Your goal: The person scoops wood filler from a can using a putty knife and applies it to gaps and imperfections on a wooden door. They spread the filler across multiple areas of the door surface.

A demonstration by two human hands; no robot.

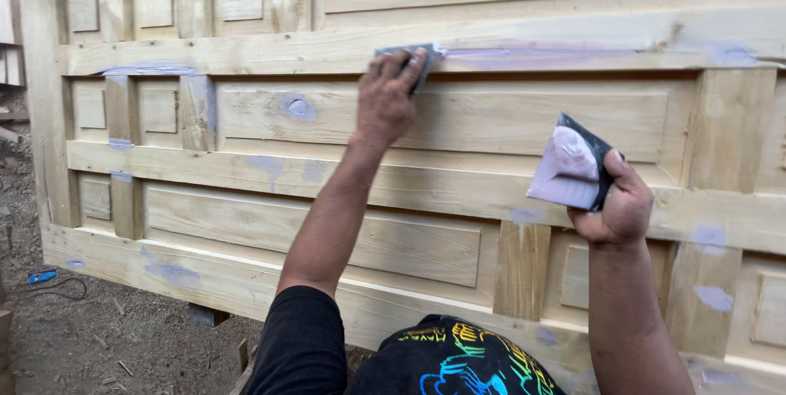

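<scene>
A large pale wooden panelled door [458,190] stands on its side before me, dotted with lilac-grey filler patches. My left hand [389,96] presses a small dark scraper [409,58] flat against an upper rail, at the left end of a long filler smear [532,54]. My right hand [618,203] is raised in front of the door's middle and grips a dark square board [573,164] loaded with a lump of pale lilac filler.
Dirt ground [90,329] with wood scraps lies at lower left, with a blue object and a dark cable [49,280] on it. A small block [205,315] props the door's lower edge. My dark printed clothing [458,358] fills the bottom centre.
</scene>
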